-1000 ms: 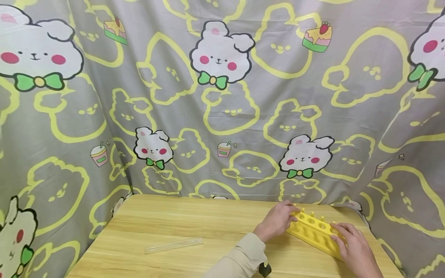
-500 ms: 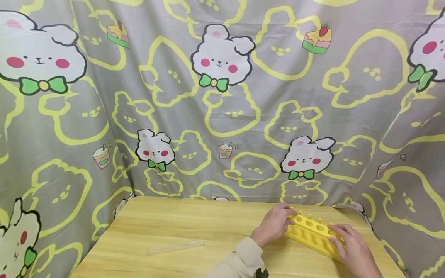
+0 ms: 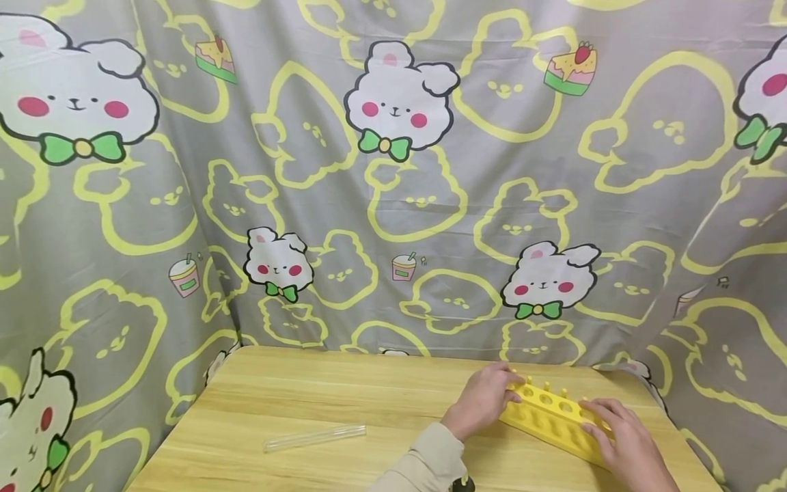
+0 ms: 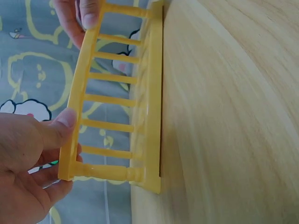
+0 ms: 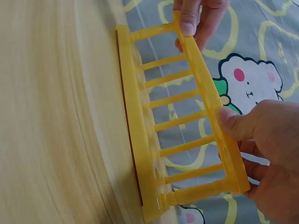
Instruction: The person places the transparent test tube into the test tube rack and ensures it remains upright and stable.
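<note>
A yellow test tube rack [image 3: 549, 425] stands on the table at the right, set at a slant. It has a top bar with round holes, a row of pegs along its back and a broad base [image 4: 154, 102]. My left hand [image 3: 482, 400] grips the far left end of the top bar, thumb on the near side and fingers behind. The right hand [image 3: 633, 441] holds the near right end in the same pinch. In the right wrist view thin uprights [image 5: 180, 122] join bar and base. No tubes show in the rack.
A clear glass or plastic tube [image 3: 315, 438] lies on the wooden table [image 3: 246, 396], left of the hands. Behind and at both sides hangs a grey curtain [image 3: 344, 225] with rabbit prints. A small dark object [image 3: 463, 484] shows below the left sleeve.
Both hands have shifted the rack slightly to the left across the table, keeping their grip. The head view has moved a little. The tube stays where it lay.
</note>
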`<action>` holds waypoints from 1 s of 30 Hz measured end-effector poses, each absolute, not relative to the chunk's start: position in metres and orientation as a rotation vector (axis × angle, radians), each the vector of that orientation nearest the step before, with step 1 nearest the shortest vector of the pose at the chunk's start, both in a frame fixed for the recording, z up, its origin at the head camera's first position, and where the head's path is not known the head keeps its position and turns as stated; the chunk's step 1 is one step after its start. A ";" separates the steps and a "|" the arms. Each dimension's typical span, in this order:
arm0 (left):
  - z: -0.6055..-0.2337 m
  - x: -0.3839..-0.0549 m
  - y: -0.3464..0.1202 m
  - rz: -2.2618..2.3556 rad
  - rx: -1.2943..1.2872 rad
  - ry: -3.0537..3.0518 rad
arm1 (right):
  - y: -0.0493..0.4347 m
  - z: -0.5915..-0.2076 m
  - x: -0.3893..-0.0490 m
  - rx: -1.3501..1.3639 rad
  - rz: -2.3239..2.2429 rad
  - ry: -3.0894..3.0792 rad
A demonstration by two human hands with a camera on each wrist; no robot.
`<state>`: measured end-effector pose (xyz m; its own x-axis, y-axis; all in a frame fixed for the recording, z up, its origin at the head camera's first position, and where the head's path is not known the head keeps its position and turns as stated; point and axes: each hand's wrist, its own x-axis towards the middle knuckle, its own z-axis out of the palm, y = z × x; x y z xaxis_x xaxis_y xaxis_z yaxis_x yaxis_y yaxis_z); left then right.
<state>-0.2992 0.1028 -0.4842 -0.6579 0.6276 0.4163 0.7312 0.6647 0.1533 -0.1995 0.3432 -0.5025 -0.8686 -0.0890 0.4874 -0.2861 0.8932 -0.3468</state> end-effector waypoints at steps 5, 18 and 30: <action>-0.482 -0.299 0.099 -0.456 -1.056 -2.583 | 0.341 -0.504 -0.199 0.299 0.564 -2.577; -0.479 -0.296 0.085 -0.395 -1.099 -2.555 | 0.330 -0.505 -0.202 0.375 0.500 -2.521; -0.477 -0.293 0.074 -0.412 -1.078 -2.616 | 0.324 -0.503 -0.205 0.407 0.491 -2.532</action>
<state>-0.2933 0.0738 -0.4767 -0.6818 0.6363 0.3610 0.7165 0.6805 0.1536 -0.2054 0.3242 -0.5027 -0.8172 -0.1862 0.5455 -0.3766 0.8889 -0.2608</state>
